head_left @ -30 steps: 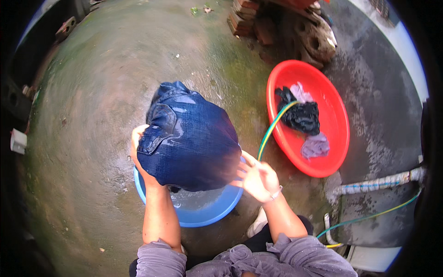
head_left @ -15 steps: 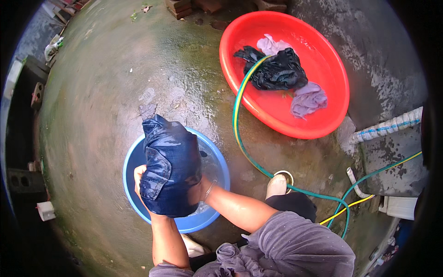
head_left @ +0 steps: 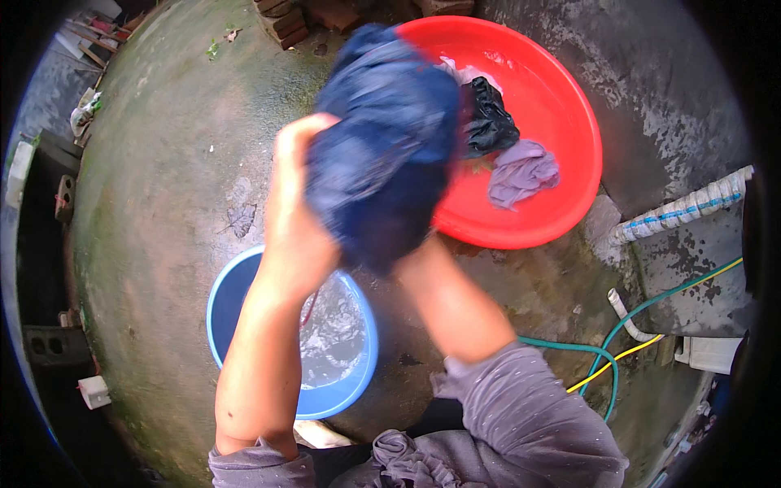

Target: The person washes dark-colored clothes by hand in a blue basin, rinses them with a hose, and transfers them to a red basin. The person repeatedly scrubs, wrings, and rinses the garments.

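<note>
Between both hands I hold up a wet, bundled dark blue denim garment (head_left: 382, 154), blurred by motion. My left hand (head_left: 297, 199) wraps its left side, thumb up. On the lower right, my right hand (head_left: 416, 254) grips it from beneath, its fingers mostly hidden by the cloth. Below my forearms stands a blue basin (head_left: 371, 342) with foamy water. The garment covers the left edge of a big red basin (head_left: 582, 106) beyond. Lying in that basin are a black garment (head_left: 490, 122), a mauve cloth (head_left: 523, 173) and a pale pink cloth (head_left: 462, 73).
A green hose (head_left: 561, 347) and a yellow hose (head_left: 606, 372) cross the wet concrete floor (head_left: 163, 244) at the right. Near the wall are a wrapped white pipe (head_left: 683, 215) and a short white pipe (head_left: 622, 309). Bricks (head_left: 281, 20) lie at the far edge.
Both my hands have lifted the denim garment up and away from above the blue basin, toward the red basin. The foamy water in the blue basin is now more exposed.
</note>
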Action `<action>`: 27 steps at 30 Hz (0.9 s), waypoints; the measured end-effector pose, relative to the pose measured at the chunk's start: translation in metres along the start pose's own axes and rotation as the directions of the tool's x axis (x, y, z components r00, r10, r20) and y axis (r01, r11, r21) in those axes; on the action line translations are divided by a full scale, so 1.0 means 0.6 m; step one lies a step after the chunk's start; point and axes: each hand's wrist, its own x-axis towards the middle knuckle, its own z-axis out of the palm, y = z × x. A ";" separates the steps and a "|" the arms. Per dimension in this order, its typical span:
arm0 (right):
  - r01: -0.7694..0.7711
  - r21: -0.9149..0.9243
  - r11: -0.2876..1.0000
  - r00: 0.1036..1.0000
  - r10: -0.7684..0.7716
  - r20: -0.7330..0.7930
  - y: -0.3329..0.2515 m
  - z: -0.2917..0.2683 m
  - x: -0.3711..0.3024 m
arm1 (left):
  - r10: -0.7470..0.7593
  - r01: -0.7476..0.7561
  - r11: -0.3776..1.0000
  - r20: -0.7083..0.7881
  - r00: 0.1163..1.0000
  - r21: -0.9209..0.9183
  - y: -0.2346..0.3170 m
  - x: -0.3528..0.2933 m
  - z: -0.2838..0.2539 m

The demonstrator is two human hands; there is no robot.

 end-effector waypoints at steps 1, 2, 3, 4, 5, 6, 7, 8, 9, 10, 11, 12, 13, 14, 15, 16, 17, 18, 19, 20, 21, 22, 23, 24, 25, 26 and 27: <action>0.050 -0.029 0.998 0.998 -0.050 -0.029 -0.047 -0.019 0.013 | 0.060 -0.068 0.992 0.080 0.995 0.107 0.012 0.017 0.017; 0.106 -0.070 0.992 0.991 -0.111 -0.069 -0.100 -0.050 0.016 | 0.072 -0.086 0.988 0.113 0.991 0.131 0.019 0.022 0.042; 0.148 -0.098 0.984 0.982 -0.158 -0.099 -0.147 -0.077 0.018 | 0.074 -0.100 0.979 0.148 0.986 0.176 0.024 0.024 0.055; 0.188 -0.124 0.974 0.970 -0.204 -0.131 -0.194 -0.107 0.014 | 0.034 -0.064 0.988 0.212 0.977 0.139 0.011 0.014 0.063; 0.214 -0.159 0.964 0.959 -0.239 -0.155 -0.233 -0.137 0.009 | -0.053 0.022 0.990 0.227 0.972 0.136 -0.022 -0.012 0.067; 0.243 -0.185 0.952 0.944 -0.276 -0.180 -0.276 -0.162 -0.002 | -0.115 0.084 0.984 0.204 0.972 0.154 -0.051 -0.036 0.068; 0.260 -0.198 0.945 0.933 -0.299 -0.202 -0.307 -0.190 -0.011 | -0.243 0.204 0.958 0.190 0.951 0.204 -0.091 -0.075 0.061; 0.267 -0.211 0.940 0.924 -0.311 -0.220 -0.328 -0.217 -0.018 | -0.371 0.324 0.911 0.165 0.914 0.257 -0.132 -0.123 0.043; 0.278 -0.245 0.929 0.910 -0.336 -0.242 -0.356 -0.243 -0.032 | -0.465 0.421 0.862 0.111 0.879 0.282 -0.168 -0.170 0.037; 0.284 -0.263 0.922 0.894 -0.354 -0.275 -0.374 -0.265 -0.042 | -0.529 0.477 0.820 0.099 0.843 0.315 -0.199 -0.220 0.023; 0.287 -0.264 0.921 0.874 -0.365 -0.322 -0.376 -0.290 -0.053 | -0.598 0.537 0.764 0.081 0.797 0.359 -0.224 -0.272 0.005; 0.300 -0.300 0.906 0.803 -0.410 -0.433 -0.374 -0.299 -0.056 | -0.645 0.546 0.712 0.104 0.757 0.441 -0.242 -0.318 -0.005; 0.302 -0.338 0.892 0.716 -0.446 -0.538 -0.373 -0.309 -0.060 | -0.692 0.548 0.656 0.125 0.711 0.519 -0.249 -0.357 -0.009; 0.301 -0.388 0.871 0.608 -0.489 -0.626 -0.375 -0.318 -0.064 | -0.752 0.575 0.598 0.143 0.643 0.559 -0.246 -0.382 -0.004; 0.242 -0.438 0.866 0.581 -0.491 -0.649 -0.385 -0.327 -0.065 | -0.797 0.590 0.553 0.166 0.581 0.589 -0.245 -0.397 0.007; 0.184 -0.475 0.861 0.556 -0.490 -0.672 -0.386 -0.342 -0.060 | -0.837 0.597 0.503 0.179 0.517 0.625 -0.245 -0.411 0.013; 0.125 -0.507 0.853 0.528 -0.490 -0.693 -0.384 -0.359 -0.055 | -0.854 0.616 0.484 0.180 0.489 0.622 -0.248 -0.431 0.019; 0.041 -0.618 0.785 0.490 -0.555 -0.672 -0.373 -0.376 -0.044 | -0.872 0.634 0.458 0.176 0.457 0.623 -0.252 -0.453 0.023; -0.048 -0.720 0.692 0.448 -0.630 -0.635 -0.371 -0.390 -0.037 | -0.885 0.650 0.444 0.187 0.427 0.617 -0.251 -0.453 0.035; -0.106 -0.787 0.608 0.463 -0.670 -0.580 -0.371 -0.405 -0.031 | -0.882 0.664 0.461 0.220 0.418 0.588 -0.250 -0.450 0.044; -0.235 -0.856 0.461 0.425 -0.743 -0.517 -0.394 -0.467 -0.026 | -0.858 0.658 0.506 0.245 0.452 0.557 -0.252 -0.444 0.061; -0.318 -0.820 0.476 0.470 -0.671 -0.573 -0.359 -0.421 -0.018 | -0.852 0.659 0.515 0.237 0.467 0.549 -0.250 -0.449 0.054; -0.400 -0.780 0.482 0.504 -0.594 -0.626 -0.326 -0.371 -0.012 | -0.844 0.658 0.525 0.232 0.483 0.540 -0.247 -0.452 0.046; -0.425 -0.779 0.461 0.638 -0.457 -0.619 -0.336 -0.371 -0.024 | -0.830 0.649 0.545 0.230 0.508 0.530 -0.246 -0.444 0.052; -0.487 -0.754 0.441 0.646 -0.399 -0.651 -0.342 -0.356 -0.039 | -0.827 0.662 0.552 0.227 0.515 0.507 -0.247 -0.442 0.054; -0.468 -0.847 0.254 0.693 -0.490 -0.530 -0.361 -0.377 -0.062 | -0.824 0.674 0.558 0.225 0.520 0.484 -0.249 -0.444 0.053; -0.440 -0.897 0.048 0.736 -0.553 -0.391 -0.383 -0.392 -0.092 | -0.819 0.686 0.567 0.226 0.527 0.456 -0.250 -0.446 0.057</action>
